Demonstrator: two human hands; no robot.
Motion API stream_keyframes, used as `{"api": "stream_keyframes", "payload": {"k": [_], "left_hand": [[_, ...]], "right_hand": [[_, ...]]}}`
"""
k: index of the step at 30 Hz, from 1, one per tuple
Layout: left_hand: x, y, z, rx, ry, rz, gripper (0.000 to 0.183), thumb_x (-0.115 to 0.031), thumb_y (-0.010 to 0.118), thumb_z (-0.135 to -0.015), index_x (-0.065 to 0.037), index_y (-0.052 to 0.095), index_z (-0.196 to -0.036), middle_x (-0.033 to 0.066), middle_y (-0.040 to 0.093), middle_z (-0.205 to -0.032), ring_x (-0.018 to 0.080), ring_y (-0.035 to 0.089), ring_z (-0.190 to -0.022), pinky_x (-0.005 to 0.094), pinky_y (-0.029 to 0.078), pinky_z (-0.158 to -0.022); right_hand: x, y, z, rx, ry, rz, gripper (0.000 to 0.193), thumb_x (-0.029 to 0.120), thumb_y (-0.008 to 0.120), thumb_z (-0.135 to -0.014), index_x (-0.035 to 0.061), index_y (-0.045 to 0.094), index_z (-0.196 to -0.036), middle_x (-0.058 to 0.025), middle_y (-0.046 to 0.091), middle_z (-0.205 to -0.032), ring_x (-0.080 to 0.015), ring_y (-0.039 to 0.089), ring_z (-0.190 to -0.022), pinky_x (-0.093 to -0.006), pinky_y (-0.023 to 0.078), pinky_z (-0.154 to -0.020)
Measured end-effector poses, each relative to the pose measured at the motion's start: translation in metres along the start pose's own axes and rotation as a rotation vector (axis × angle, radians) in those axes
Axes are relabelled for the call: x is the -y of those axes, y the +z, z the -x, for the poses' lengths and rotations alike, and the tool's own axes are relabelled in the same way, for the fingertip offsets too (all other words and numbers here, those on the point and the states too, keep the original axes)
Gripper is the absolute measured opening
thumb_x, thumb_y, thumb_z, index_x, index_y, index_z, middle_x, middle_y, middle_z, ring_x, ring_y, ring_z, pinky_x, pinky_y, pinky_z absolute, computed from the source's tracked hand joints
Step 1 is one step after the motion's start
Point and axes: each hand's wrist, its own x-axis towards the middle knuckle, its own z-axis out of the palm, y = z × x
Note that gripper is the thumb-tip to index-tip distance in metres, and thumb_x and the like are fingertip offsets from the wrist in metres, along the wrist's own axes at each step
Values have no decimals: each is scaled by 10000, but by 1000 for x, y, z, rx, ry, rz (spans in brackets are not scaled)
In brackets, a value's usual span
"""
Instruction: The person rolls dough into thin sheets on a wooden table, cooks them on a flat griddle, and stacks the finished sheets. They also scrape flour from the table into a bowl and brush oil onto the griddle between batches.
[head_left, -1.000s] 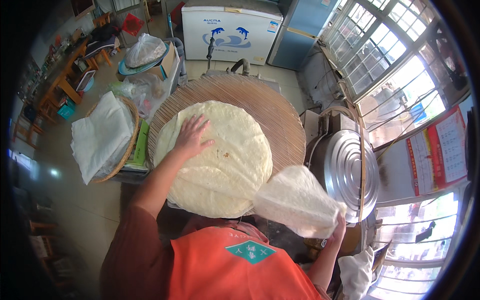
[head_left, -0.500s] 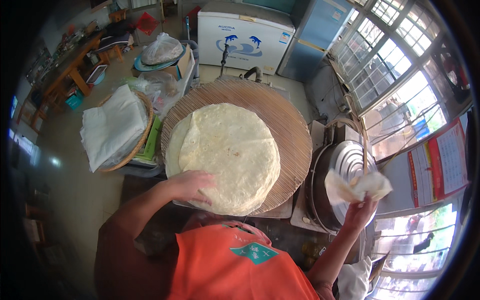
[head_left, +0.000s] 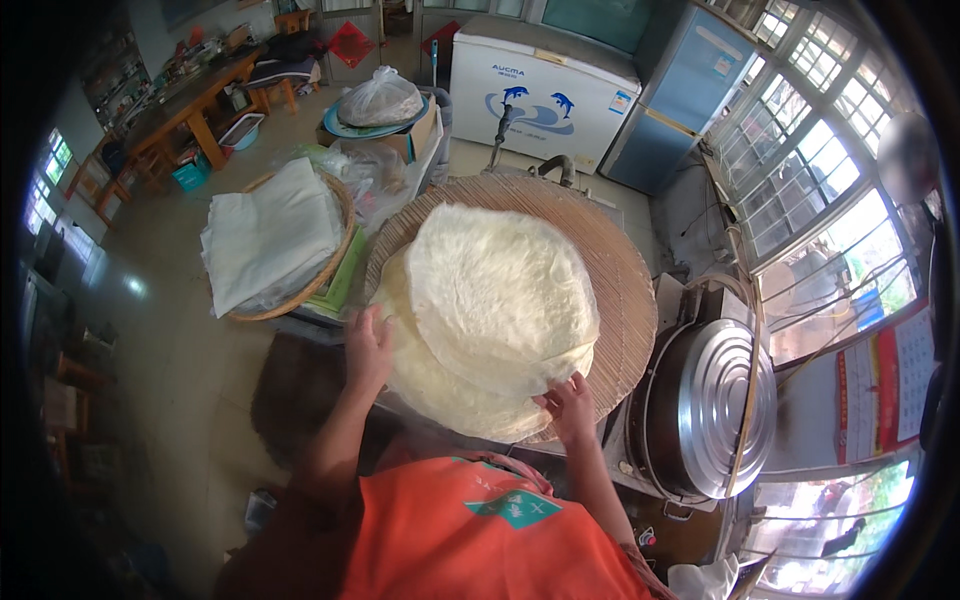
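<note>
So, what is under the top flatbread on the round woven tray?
Under the top flatbread lies a stack of flatbreads, its edges showing, on the woven tray. How many lie there is hidden.

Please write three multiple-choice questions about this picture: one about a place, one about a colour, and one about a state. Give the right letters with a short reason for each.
1. Where does the stack of flatbreads lie?
A. on the round woven mat
B. inside the metal pan
C. on the floor

2. What colour is the apron on the person?
A. blue
B. orange
C. black

3. What is the state of the round metal pan at the right?
A. open and full of bread
B. covered by its ridged metal lid
C. turned upside down on the floor

Answers:
1. A, the breads rest on the round woven mat, with the left hand and right hand at the near edge of the stack.
2. B, the cloth at the lower edge is orange.
3. B, the shiny ridged lid sits on it.
</note>
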Motion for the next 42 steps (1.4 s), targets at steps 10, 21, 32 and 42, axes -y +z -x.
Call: {"api": "stream_keyframes", "payload": {"k": [10, 21, 32, 42], "left_hand": [[-38, 43, -27, 107, -111, 107, 688, -213, 760, -852, -6, 434, -1422, 122, 660, -894, 286, 661, -809, 401, 526, -770], [25, -11, -3, 122, -328, 317, 696, -177, 765, -836, 40, 433, -1408, 103, 626, -947, 182, 629, -795, 332, 526, -711], [41, 3, -40, 109, -469, 212, 470, -286, 811, -840, 45, 591, -1090, 105, 685, -945, 182, 653, -808, 323, 537, -637], [55, 16, -65, 144, -466, 266, 308, -240, 745, -878, 26, 590, -892, 57, 631, -841, 145, 549, -748, 342, 451, -691]], "right_hand": [[-20, 29, 0, -73, -207, 209, 436, -20, 628, -905, 13, 425, -1290, -104, 662, -929, -191, 692, -790, -344, 631, -661], [-44, 24, 54, 119, -46, 195, 562, -7, 636, -930, -38, 317, -1392, -137, 661, -875, -231, 728, -769, -355, 632, -674], [-25, -39, -3, -291, -387, 278, 310, 89, 598, -969, -61, 585, -1239, -141, 689, -970, -194, 712, -768, -306, 610, -670], [17, -31, -77, -573, -300, 785, 231, 256, 663, -865, 45, 716, -943, -162, 731, -884, -317, 702, -873, -420, 533, -811]]}}
